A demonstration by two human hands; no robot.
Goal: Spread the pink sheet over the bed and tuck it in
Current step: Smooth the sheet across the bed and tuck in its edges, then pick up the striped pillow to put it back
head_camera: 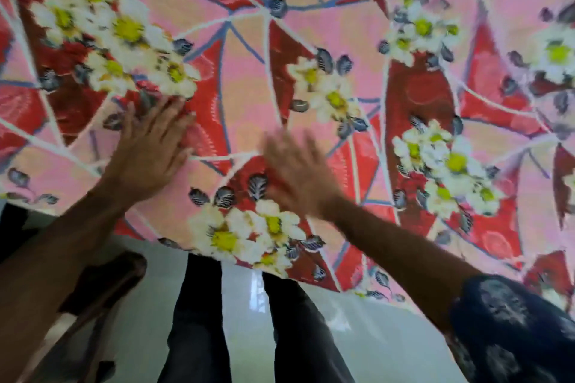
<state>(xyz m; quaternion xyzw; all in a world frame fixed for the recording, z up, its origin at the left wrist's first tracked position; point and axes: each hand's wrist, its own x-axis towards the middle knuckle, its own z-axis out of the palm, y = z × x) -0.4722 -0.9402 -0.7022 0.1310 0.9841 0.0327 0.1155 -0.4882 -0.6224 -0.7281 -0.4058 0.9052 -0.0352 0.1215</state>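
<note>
1. Item under work: the pink sheet (311,40), floral print in red and white, lies spread over the bed and fills nearly the whole head view. Its near edge hangs over the side of the bed, just ahead of the person's legs (199,320).

2. Left hand (149,158): flat on the sheet, fingers straight and spread, palm pressing down. It holds nothing.

3. Right hand (298,171): flat or nearly flat over the sheet, fingers extended, blurred. Contact appears likely, but the blur prevents a firm finding. No cloth is gathered in it.

4. Governing relation: the hanging edge lies behind both palms, toward the person, and runs crosswise from lower left to lower right. The main spread of cloth extends away from the fingertips and to the right of the right hand. Both hands sit close to that edge; the right wrist is slightly nearer to it.

5. Judgement: the smoothing stage appears to be in hand; the tuck is not yet done, as the edge hangs free. A tuck would require either hand to draw back and down past the edge.

6. Surroundings: pale glossy floor (373,336) below; a dark object at lower left, unidentified.
</note>
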